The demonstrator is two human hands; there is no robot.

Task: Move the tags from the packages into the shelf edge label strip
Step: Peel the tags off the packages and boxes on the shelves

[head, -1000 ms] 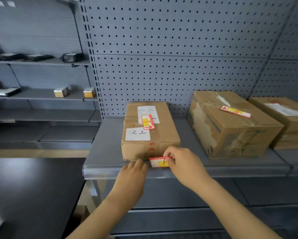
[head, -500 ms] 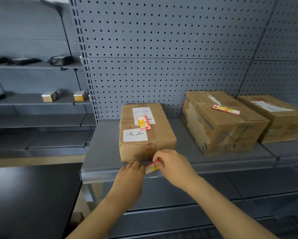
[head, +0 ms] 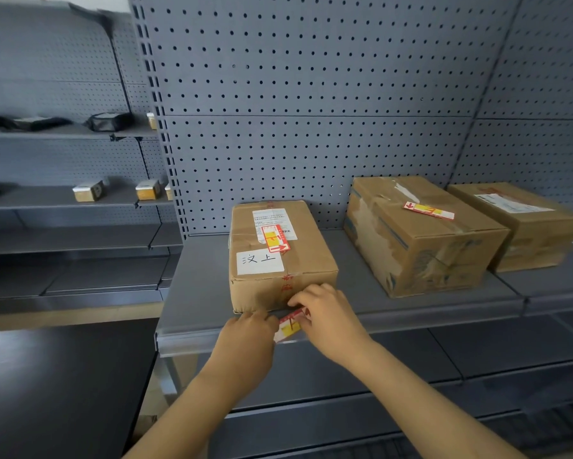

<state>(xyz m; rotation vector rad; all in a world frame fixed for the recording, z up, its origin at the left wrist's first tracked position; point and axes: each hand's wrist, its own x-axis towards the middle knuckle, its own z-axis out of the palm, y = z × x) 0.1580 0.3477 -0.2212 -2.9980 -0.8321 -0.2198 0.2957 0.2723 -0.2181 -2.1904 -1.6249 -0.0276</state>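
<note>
At shelf edge (head: 411, 321), both hands pinch tag (head: 290, 326).

Left box (head: 280, 256): white paper label (head: 259, 262) on top, handwritten "汶上". Printed shipping label (head: 272, 223) farther back on same box, barcode visible, text too small to read. Red-yellow tag (head: 275, 239) over it shows a red arrow; characters unreadable. Middle box (head: 421, 236) tag (head: 429, 210): arrow, rest illegible. Right box (head: 523, 223) shipping label (head: 512, 203) blurred. Tag at the shelf edge (head: 290, 325): unreadable.
</note>
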